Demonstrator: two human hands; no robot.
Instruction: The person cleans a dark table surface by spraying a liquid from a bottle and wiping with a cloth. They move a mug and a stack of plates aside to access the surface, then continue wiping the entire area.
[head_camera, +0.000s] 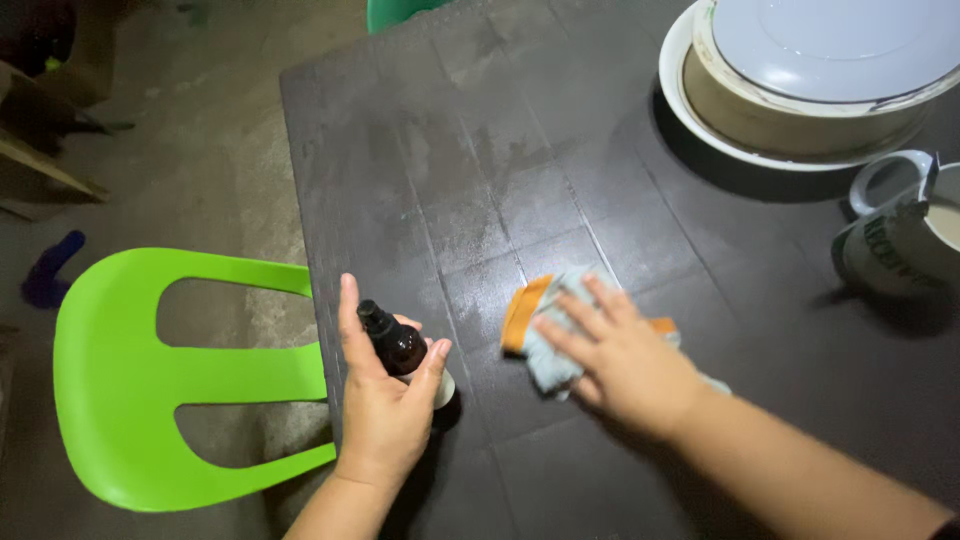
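Head view: a dark spray bottle (396, 343) is held upright in the left hand (385, 410), fingers wrapped round it. Just to its right, the right hand (625, 360) is pressed flat, fingers spread, on a pale cloth with orange edging (540, 320), laid on the dark table (480, 170).

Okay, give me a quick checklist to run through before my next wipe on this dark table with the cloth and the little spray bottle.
1. Cloth flat under the right hand: ok, palm presses it onto the table.
2. Spray bottle gripped in the left hand: ok, held upright.
3. Nozzle direction: cannot tell.
4. Stacked bowls away from the cloth: ok, at the far corner.
5. Mug apart from the cloth: ok, but near the right forearm.
6. Green chair away from the table edge: not ok, right beside it.
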